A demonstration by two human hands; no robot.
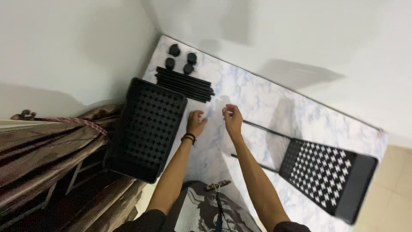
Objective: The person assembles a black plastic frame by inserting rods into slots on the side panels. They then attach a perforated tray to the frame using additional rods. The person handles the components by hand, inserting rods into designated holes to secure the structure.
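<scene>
Black perforated plastic tray (148,129) is seen at nine o'clock of the left hand (195,123), just beside it on the marble bench (257,101); it is judged light, stiff, best gripped by the rim. Both hands are empty: the left loosely curled, the right hand (233,119) pinched narrow. Rods (184,84) and casters (180,58) lie at twelve o'clock; a second tray (328,174) at four.

Bare forearms, a dark beaded bracelet at the left hand's (196,123) wrist, dark short sleeves.
</scene>
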